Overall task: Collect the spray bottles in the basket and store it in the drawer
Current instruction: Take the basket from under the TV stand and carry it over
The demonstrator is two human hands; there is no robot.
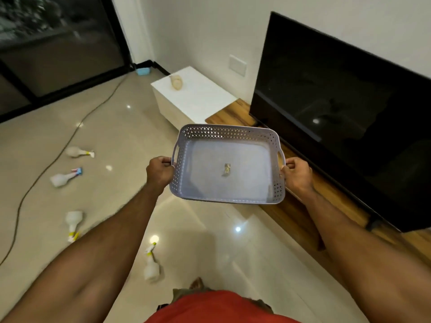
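I hold a pale lilac perforated basket [205, 132] in the air in front of me. My left hand [159, 172] grips its left handle and my right hand [296, 174] grips its right handle. The basket holds only a small sticker or scrap on its floor. Several white spray bottles lie on the shiny floor to my left: one [78, 152], a second with a blue and red trigger [63, 178], a third [73, 221], and one near my feet [151, 268]. The image is motion-blurred.
A low white cabinet [205, 99] with a beige bottle-like object [176, 82] on top stands ahead. A wooden TV bench [298, 213] carries a large black television [349, 117] on the right. A cable [46, 166] snakes across the floor. Dark glass doors are at far left.
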